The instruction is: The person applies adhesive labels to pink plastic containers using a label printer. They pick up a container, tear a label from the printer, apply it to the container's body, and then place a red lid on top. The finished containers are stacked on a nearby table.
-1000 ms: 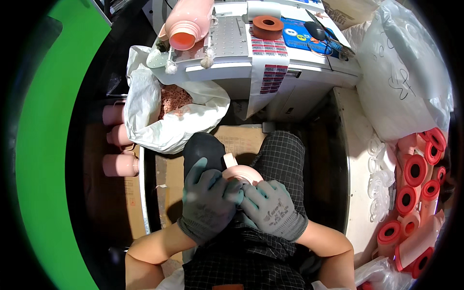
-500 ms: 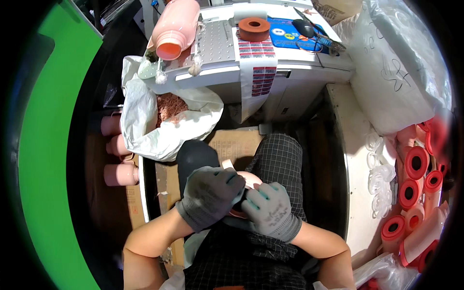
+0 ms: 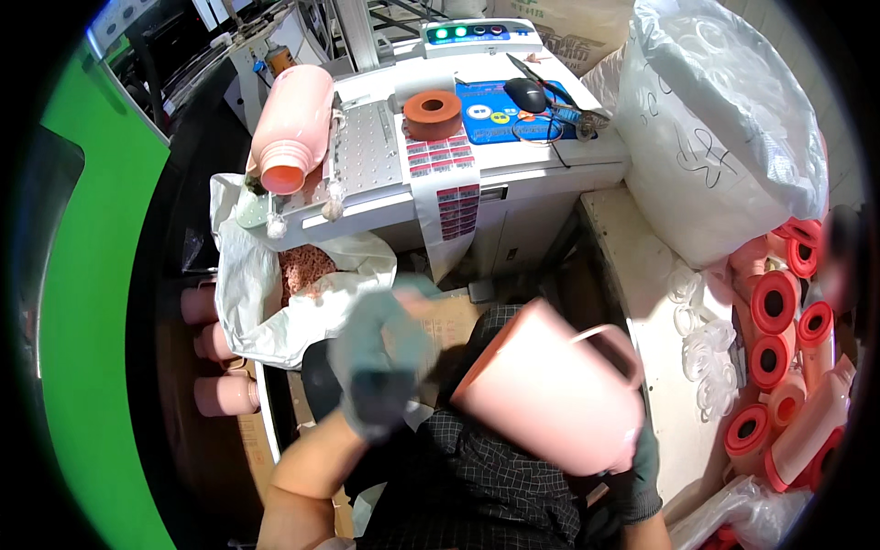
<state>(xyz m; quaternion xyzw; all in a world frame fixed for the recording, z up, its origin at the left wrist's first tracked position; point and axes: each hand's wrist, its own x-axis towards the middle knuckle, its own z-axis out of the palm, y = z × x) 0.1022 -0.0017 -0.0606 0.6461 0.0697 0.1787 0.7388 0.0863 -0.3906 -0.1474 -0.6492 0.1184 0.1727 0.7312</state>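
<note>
A large pink jug (image 3: 559,394) with a loop handle is tilted over my lap, its wider end toward the upper left. My right hand (image 3: 645,467), in a grey-green glove, grips it at its lower right end; most of those fingers are hidden behind the jug. To the left of the jug and apart from it is my gloved left hand (image 3: 380,362), raised over my knee. Motion smears its fingers, so their pose and anything in them cannot be made out.
Ahead, a white machine table holds a pink bottle (image 3: 293,128), a brown tape roll (image 3: 433,114), a label strip (image 3: 442,165) and a mouse (image 3: 525,94). A white sack (image 3: 302,321) holds reddish bits. Right are a plastic bag (image 3: 715,137), clear rings (image 3: 717,357) and pink-red parts (image 3: 773,298).
My hands were together over a pink item in my lap; now they are apart. The jug has come up to the right in my right hand. The view has shifted, showing more of the machine.
</note>
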